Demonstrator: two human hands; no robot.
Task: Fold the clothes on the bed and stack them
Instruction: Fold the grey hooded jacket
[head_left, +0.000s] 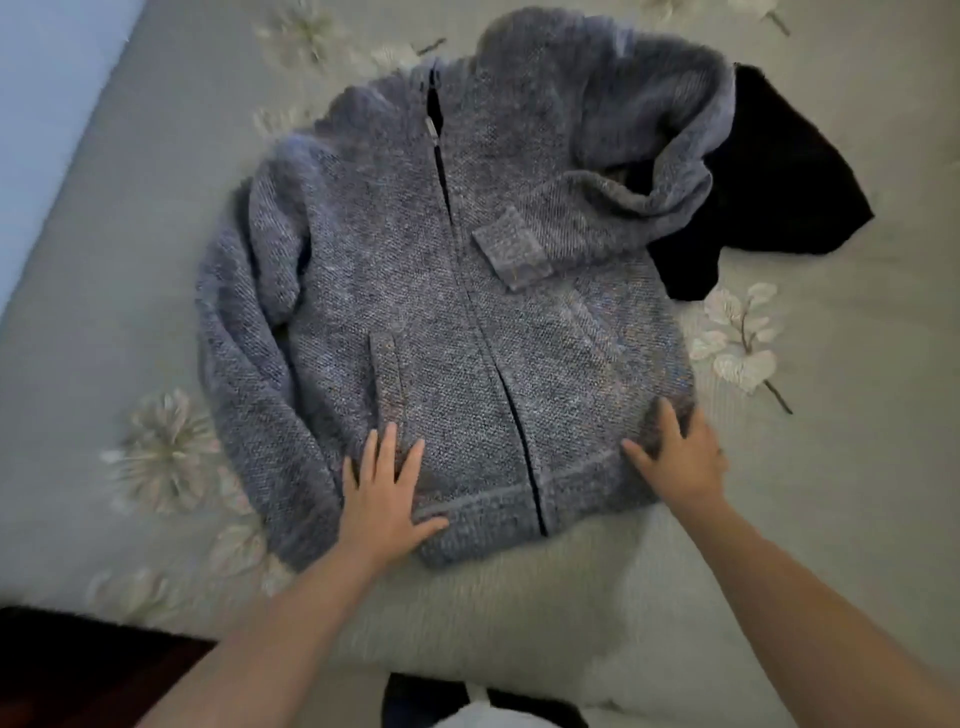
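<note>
A grey-blue knitted zip jacket lies face up on the bed, zip closed for most of its length, hem toward me. One sleeve is folded across the chest, its cuff near the zip; the other sleeve lies along the left side. My left hand rests flat on the hem left of the zip, fingers spread. On the hem's right corner my right hand presses with fingers straight. A black garment lies partly under the jacket's far right shoulder.
The bedspread is pale grey-green with a white flower print. The bed's left edge runs diagonally at the far left, with a pale floor or wall beyond it. A dark floor shows at the near left corner.
</note>
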